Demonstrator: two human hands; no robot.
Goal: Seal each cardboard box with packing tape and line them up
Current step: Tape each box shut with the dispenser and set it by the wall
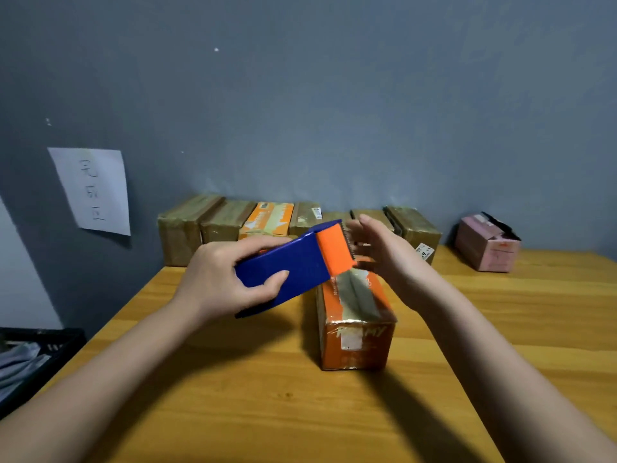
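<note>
Gripping the blue tape dispenser [283,272] in the left hand [217,279], the person tilts its orange cutter end over the orange box [355,325] standing mid-desk [233,379]. The right hand [387,252], fingers straight and blurred, hovers beside the blade, holding nothing. Tape already runs along the lid. To finish cleanly, I'd press the strip flat, then snap against the teeth. Taped boxes [297,222] line the wall.
</note>
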